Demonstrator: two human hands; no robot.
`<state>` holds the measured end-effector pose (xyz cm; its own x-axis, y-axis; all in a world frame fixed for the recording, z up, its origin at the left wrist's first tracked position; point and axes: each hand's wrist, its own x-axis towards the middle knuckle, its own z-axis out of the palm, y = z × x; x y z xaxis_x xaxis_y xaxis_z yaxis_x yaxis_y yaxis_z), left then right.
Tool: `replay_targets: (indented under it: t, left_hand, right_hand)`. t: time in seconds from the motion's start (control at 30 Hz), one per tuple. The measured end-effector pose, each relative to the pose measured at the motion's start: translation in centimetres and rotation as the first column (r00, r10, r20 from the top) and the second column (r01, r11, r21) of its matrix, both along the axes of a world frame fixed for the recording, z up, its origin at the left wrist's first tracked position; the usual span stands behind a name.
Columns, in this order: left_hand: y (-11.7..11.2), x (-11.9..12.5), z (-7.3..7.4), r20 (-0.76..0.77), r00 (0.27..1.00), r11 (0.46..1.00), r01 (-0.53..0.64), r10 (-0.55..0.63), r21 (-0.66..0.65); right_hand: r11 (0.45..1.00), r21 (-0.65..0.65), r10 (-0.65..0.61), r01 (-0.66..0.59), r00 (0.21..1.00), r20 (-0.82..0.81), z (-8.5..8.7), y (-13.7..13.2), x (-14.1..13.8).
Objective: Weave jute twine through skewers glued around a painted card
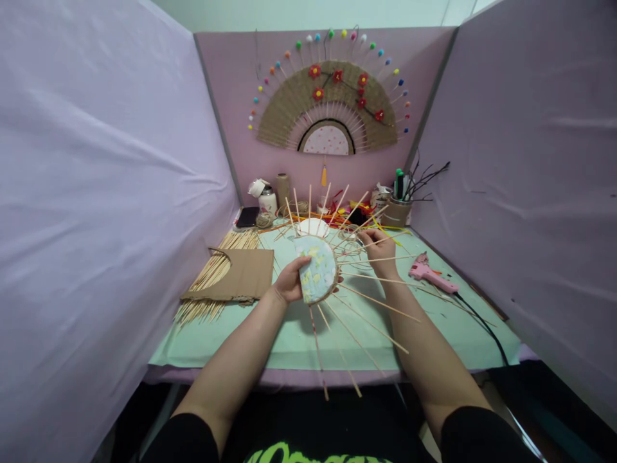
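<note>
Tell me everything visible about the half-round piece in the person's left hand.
The half-round piece has a pale blue face with yellowish and white blotches and a brownish edge. Thin, wooden-looking sticks fan out from its curved side, which faces right; its straight side faces left. The left hand holds it above the green tabletop, thumb across its face. Whether the right hand, among the sticks, touches any is unclear.
</note>
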<state>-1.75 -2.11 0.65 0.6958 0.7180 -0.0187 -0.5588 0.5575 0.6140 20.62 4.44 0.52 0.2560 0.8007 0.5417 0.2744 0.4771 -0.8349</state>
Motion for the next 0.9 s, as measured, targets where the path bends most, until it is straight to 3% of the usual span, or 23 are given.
replay_targets:
  t: [0.2, 0.4, 0.57, 0.77, 0.9]
  left_hand:
    - [0.3, 0.0, 0.0, -0.026, 0.998, 0.998, -0.061, 0.061, -0.013]
    - [-0.1, -0.2, 0.2, -0.035, 0.999, 0.999, 0.006, -0.005, 0.037]
    - [-0.1, -0.3, -0.1, -0.006, 0.998, 0.998, 0.055, -0.055, -0.008]
    - [-0.1, -0.2, -0.4, -0.044, 0.998, 0.996, 0.031, -0.035, -0.085]
    - [-0.6, 0.1, 0.0, 0.007, 0.996, 0.995, 0.092, -0.091, -0.03]
  right_hand:
    - [0.997, -0.021, 0.075, -0.075, 0.997, -0.014, 0.2, -0.5, -0.9]
    - [0.994, -0.018, 0.107, -0.107, 0.994, 0.007, -0.1, -0.4, -0.9]
    - [0.994, 0.024, 0.112, -0.111, 0.993, -0.035, 0.1, -0.5, -0.9]
    - [0.994, 0.017, 0.107, -0.106, 0.992, -0.066, 0.4, -0.9, -1.3]
    - [0.994, 0.013, 0.109, -0.109, 0.992, -0.07, 0.4, -0.8, -1.2]
